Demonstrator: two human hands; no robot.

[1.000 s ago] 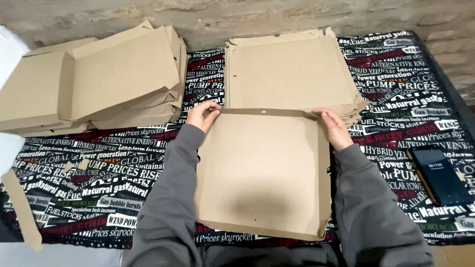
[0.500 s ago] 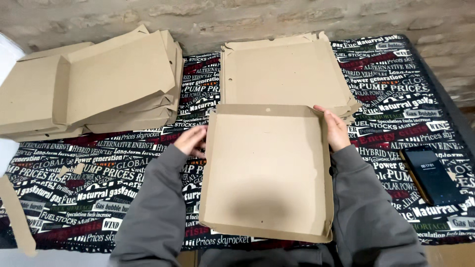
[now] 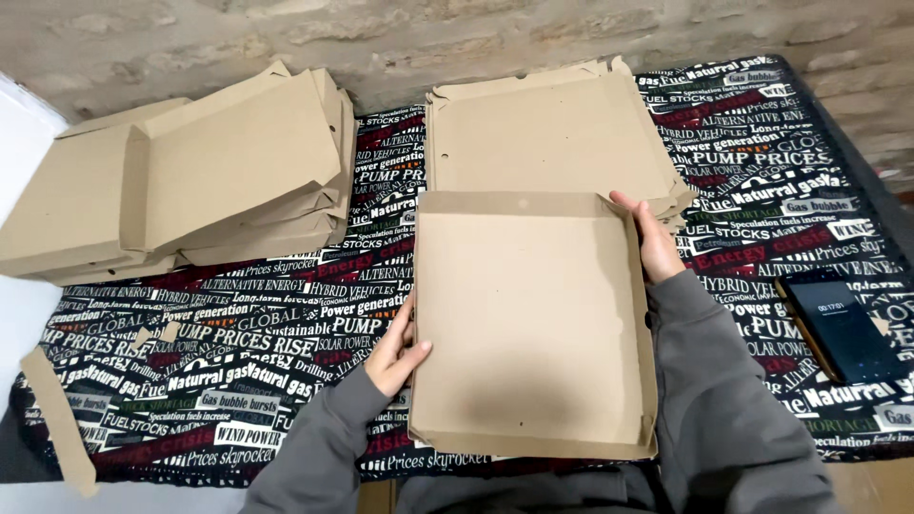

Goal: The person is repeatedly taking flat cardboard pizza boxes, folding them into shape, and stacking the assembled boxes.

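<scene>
A brown cardboard box tray [image 3: 528, 314] with raised side flaps lies in front of me on the printed black cloth [image 3: 248, 333]. My left hand [image 3: 397, 350] rests against its left edge near the front corner, fingers along the flap. At the tray's far right corner, my right hand [image 3: 652, 240] presses on the right flap. Just behind the tray lies a stack of flat cardboard blanks [image 3: 552, 128].
A pile of folded cardboard boxes [image 3: 190, 181] sits at the back left. A dark phone [image 3: 843, 328] with a lit screen lies at the right. A cardboard strip [image 3: 59, 419] and small scraps [image 3: 157, 333] lie at the left. A stone wall runs behind.
My left hand has slid from the tray's far left corner down its left edge toward me. The tray now lies flatter, with its side flaps raised. The right hand stayed at the far right corner.
</scene>
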